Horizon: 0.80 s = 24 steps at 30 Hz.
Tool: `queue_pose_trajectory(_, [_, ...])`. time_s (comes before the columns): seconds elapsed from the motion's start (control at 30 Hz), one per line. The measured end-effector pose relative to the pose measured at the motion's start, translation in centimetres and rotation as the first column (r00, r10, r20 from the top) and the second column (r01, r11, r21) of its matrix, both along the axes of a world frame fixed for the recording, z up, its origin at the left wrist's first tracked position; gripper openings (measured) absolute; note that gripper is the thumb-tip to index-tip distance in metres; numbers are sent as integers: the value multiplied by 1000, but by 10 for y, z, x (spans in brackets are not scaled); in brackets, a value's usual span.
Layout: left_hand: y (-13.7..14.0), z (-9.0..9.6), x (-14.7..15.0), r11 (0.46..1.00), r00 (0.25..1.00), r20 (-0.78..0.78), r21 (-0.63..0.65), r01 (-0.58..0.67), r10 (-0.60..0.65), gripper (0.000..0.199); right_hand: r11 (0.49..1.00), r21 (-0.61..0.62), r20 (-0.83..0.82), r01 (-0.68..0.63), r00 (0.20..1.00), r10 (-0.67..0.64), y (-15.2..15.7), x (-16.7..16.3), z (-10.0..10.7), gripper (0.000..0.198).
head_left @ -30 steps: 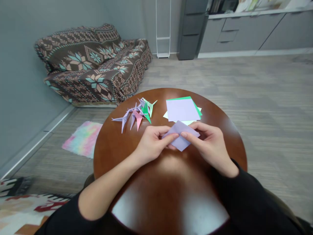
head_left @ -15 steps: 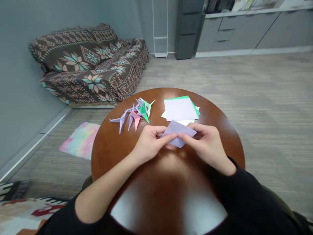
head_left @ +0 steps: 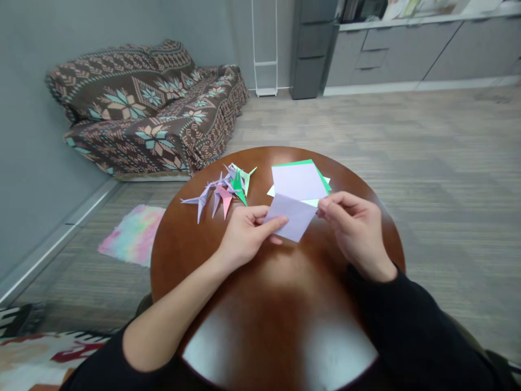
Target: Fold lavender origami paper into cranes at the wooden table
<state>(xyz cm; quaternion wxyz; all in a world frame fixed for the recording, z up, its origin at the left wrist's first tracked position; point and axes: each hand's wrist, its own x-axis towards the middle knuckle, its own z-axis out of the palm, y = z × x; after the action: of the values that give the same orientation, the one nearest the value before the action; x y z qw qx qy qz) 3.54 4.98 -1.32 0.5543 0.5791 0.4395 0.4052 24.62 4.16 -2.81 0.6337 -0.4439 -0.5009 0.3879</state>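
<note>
A folded piece of lilac origami paper (head_left: 293, 218) is held above the table, tilted toward me. My left hand (head_left: 254, 228) is closed on its left side, thumb on top and fingers underneath. At the paper's right corner, my right hand (head_left: 350, 222) pinches with thumb and forefinger. Just beyond lies a loose stack of square paper sheets (head_left: 299, 182), lilac on top, with green and white edges showing. Left of the stack sit several folded paper cranes (head_left: 226, 190) in lilac, pink and green, crowded together.
The round brown wooden table (head_left: 195, 266) lies under both hands. Past it stand a sofa (head_left: 142, 114) under a patterned cover, a dark drawer unit (head_left: 307, 60) and grey kitchen cabinets (head_left: 391, 60). A pastel fluffy mat (head_left: 132, 233) rests on the floor at left.
My right hand has moved right and slightly up, from the paper's middle to its right corner. More of the lilac paper's face shows now. My left hand has kept its hold.
</note>
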Motion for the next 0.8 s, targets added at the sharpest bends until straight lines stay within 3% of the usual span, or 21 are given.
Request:
queue_pose_trajectory(0.1, [1, 0, 0, 999, 1000, 2, 18, -27, 27, 31, 997, 72, 10, 16, 1000, -17, -1, 0, 0, 21])
queue_pose_trajectory(0.2, [0, 0, -1, 1000, 1000, -8, 15, 10, -9, 30, 984, 60, 181, -166, 971, 153, -8, -5, 5, 9])
queue_pose_trajectory(0.33, [0, 0, -2, 993, 996, -89, 111, 24, -15, 28, 974, 68, 312, -216, 932, 184, -16, -10, 9, 7])
queue_pose_trajectory(0.5, [1, 2, -4, 978, 991, -115, 203, -42, 67, 30, 957, -7, 277, -290, 919, 281, -16, -11, 9, 5])
queue_pose_trajectory(0.8, [-2, 4, 0, 960, 988, -154, 270, 71, -30, 19, 953, -94, 346, -288, 888, 303, -21, -17, 13, 8])
